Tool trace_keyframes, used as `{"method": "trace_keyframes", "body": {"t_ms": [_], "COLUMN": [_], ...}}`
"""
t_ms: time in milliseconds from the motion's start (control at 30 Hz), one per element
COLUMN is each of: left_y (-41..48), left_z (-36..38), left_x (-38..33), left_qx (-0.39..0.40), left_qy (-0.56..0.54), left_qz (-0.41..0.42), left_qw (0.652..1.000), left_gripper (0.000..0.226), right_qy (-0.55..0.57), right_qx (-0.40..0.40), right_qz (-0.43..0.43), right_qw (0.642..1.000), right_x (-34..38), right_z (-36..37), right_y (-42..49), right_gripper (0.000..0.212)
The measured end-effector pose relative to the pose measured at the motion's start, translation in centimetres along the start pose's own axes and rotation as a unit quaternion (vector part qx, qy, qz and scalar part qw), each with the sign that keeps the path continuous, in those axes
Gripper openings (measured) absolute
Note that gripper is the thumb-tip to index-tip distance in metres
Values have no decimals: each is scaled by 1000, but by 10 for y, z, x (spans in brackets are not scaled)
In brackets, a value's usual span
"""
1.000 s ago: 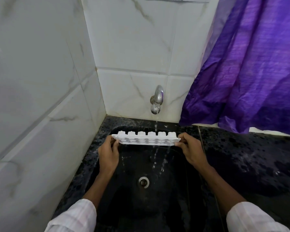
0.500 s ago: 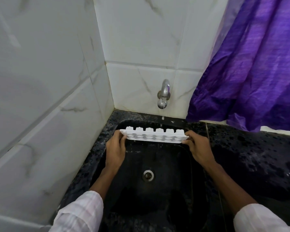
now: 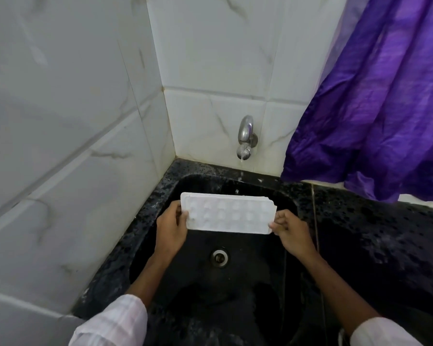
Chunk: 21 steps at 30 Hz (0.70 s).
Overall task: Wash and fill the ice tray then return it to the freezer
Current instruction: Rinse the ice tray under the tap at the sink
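Ice tray: white ice tray [image 3: 228, 216], held in the air above the basin of the black sink [image 3: 248, 295], long axis running left to right, broad face tipped toward the camera.
Tray surface: two rows of cells show as blurred pale bumps; cannot tell whether this is the open side or the underside.
Left hand: left hand [image 3: 171, 229] grips the tray's left short end, thumb laid over the near face, fingers curled behind it.
Right hand: right hand [image 3: 291, 233] pinches the tray's lower right corner, fingers curled tight, knuckles up.
Tray relative to hands: spans the gap between both hands, sitting slightly beyond and above them; each hand touches one end only.
Tap: chrome tap [image 3: 245, 136] on the back wall, directly beyond the tray; a thin broken trickle falls from it toward the tray's far long edge.
Drain: drain [image 3: 219, 257] lies below the tray, nearer the camera.
Surroundings: wet speckled black counter [image 3: 373, 233] to the right; purple curtain [image 3: 373, 108] hanging over its back edge.
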<state>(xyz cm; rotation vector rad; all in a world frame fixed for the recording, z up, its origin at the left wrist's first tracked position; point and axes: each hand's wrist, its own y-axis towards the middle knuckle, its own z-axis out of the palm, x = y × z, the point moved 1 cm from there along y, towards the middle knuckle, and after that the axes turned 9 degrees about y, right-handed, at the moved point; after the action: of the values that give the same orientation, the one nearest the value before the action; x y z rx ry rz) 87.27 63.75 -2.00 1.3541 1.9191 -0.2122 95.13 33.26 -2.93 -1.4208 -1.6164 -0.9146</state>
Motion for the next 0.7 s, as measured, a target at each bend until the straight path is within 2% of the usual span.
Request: {"method": "trace_keyframes", "body": {"t_ms": [67,233,400,533,700], "left_y": [-2,-2,7,24,47], "left_z": [0,-4,0,3,5], "left_x": [-3,-12,-11,-12,-15], "left_qx": [18,50,83,88,96], "left_qy": [3,-73,-163,-186,-200], "left_qz": [-30,-100,-172,-187,-190], "left_qw": [999,991,968,961,956], "left_gripper": [25,30,27,22,19], "right_qy": [51,136,155,121,6], "right_qx": [11,-7,-38,-53,-28], "right_qz": [36,73,76,68,-34], "right_qw": [998,988,984,989,999], "right_x": [-2,11,15,22,49], "right_z": [2,7,9,9,16], "right_y": [3,6,13,23,46], "right_gripper": [6,13,17,28,30]}}
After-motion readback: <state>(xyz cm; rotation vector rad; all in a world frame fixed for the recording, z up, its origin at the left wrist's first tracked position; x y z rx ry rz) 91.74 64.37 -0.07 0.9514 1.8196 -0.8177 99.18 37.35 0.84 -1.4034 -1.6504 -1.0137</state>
